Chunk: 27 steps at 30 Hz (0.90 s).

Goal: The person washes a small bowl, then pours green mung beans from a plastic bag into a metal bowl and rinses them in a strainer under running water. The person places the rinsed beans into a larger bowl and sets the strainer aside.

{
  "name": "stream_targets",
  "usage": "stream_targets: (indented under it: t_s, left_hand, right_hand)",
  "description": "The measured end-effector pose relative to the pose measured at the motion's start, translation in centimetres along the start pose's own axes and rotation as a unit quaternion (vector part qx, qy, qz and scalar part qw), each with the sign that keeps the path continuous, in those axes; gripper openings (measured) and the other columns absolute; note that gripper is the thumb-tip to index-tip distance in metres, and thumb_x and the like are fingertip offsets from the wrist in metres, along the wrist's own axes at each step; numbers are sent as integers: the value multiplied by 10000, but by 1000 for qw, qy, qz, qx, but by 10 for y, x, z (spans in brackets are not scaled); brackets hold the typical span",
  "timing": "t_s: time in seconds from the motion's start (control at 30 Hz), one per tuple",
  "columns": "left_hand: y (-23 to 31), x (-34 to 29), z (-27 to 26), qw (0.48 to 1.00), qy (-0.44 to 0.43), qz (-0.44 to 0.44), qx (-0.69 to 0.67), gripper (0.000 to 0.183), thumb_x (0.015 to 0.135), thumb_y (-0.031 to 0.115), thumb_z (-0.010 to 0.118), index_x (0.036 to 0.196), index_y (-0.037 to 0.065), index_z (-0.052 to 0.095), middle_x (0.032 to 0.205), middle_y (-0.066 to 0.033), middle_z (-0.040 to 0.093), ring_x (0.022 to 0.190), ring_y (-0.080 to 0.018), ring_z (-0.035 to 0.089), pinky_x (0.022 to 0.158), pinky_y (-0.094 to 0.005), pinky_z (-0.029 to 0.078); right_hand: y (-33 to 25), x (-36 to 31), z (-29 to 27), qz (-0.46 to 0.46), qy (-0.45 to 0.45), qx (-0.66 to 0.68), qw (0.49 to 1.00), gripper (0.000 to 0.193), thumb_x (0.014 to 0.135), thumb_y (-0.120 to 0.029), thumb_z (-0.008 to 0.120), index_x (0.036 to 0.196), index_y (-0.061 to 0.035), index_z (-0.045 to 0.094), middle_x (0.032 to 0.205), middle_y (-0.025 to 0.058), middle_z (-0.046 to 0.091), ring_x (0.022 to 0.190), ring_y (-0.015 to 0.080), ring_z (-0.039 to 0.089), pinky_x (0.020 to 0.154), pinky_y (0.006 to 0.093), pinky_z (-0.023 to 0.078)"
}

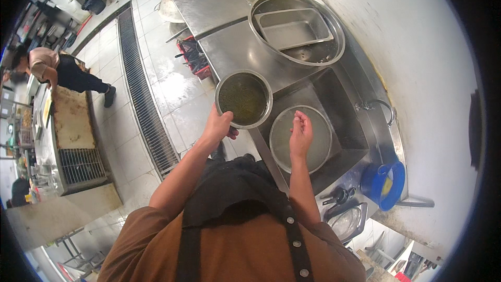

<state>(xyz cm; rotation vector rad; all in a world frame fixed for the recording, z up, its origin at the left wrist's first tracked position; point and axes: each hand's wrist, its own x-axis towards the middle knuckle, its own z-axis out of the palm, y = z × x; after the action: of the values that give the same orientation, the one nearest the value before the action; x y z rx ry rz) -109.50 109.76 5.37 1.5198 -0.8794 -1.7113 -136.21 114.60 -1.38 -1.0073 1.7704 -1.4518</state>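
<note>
My left hand (220, 125) grips the near left rim of a round metal bowl (242, 94), its thumb over the edge and its fingers underneath. Dark greenish-brown liquid fills much of this bowl, which hangs beside the sink's left edge. Over the metal sink (347, 120), my right hand (301, 134) is raised with its fingers curled together; whether they hold something small I cannot make out. Below that hand, a round metal basin (282, 149) of cloudy, greyish water stands in the sink.
Behind the sink, a large round metal tub (336, 52) holds a rectangular metal pan (292, 27). A curved tap (387, 108) is on the right. At the near right stands a blue bucket (369, 185). Across the floor drain (138, 73), another person (68, 70) bends at a counter.
</note>
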Motion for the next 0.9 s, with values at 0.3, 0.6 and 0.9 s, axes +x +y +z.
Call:
stream_targets:
  t_s: [0.3,0.6,0.9]
  left_hand:
    - [15,7,14,999,7,44,27,725,981,19,444,1622,87,112,1075,-228,630,600,-236,682,498,-370,613]
    - [17,14,33,993,23,86,72,844,984,2,458,1676,110,-13,1211,-258,649,675,-244,715,521,-341,617]
    - [20,16,39,986,47,113,116,792,980,-35,447,1663,113,73,1315,-248,581,793,-257,724,520,-319,621]
  right_hand:
    - [25,-2,-23,34,22,-38,998,267,1058,-174,619,1279,-40,685,1236,99,707,1064,205,659,950,344,510]
    - [50,9,-43,5,68,-49,996,238,1027,-138,630,1236,-70,720,1092,9,697,897,95,591,735,270,515]
    - [50,13,-58,55,76,-50,994,260,1009,-121,621,1238,-32,707,1207,109,719,1044,216,647,949,357,507]
